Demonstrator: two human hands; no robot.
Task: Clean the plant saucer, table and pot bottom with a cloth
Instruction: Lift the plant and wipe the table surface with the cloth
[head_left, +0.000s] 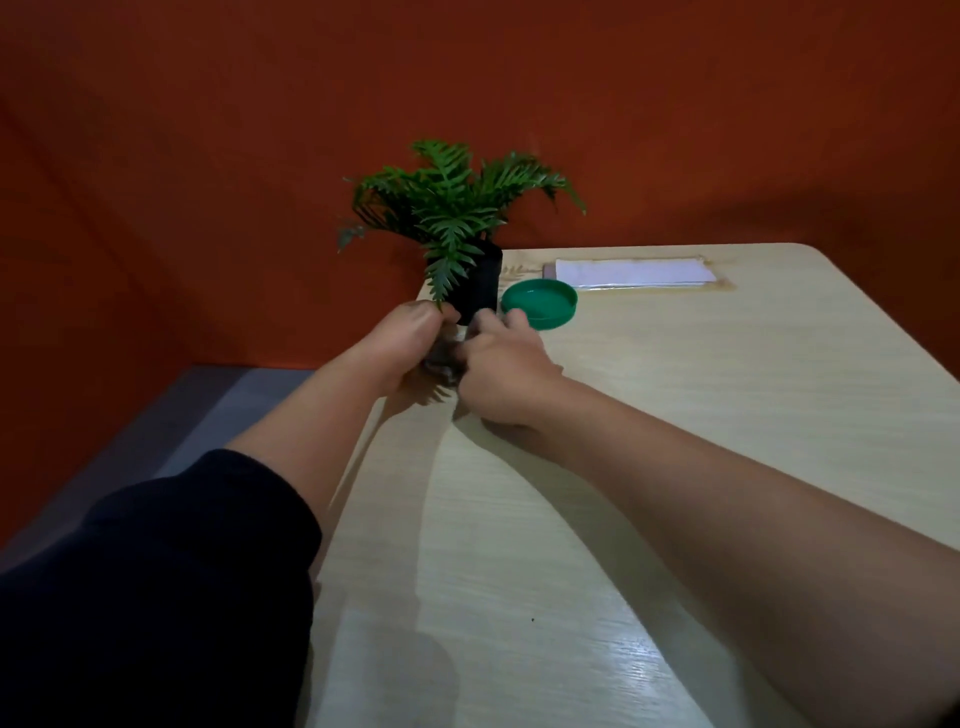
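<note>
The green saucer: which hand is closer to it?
Right. The right hand has fingertips almost at the green saucer; the left hand sits beyond the black pot.

Our hands meet at the desk's far left edge, in front of the pot.

We see the pot (480, 283) on the desk (675, 441) near its far left corner, with the saucer (540, 303) just to its right. Behind the saucer, a flat packet (631, 274) lies along the far edge. Our left hand (410, 338) and right hand (501, 374) come together around a cloth (441, 358) just before the pot.
</note>
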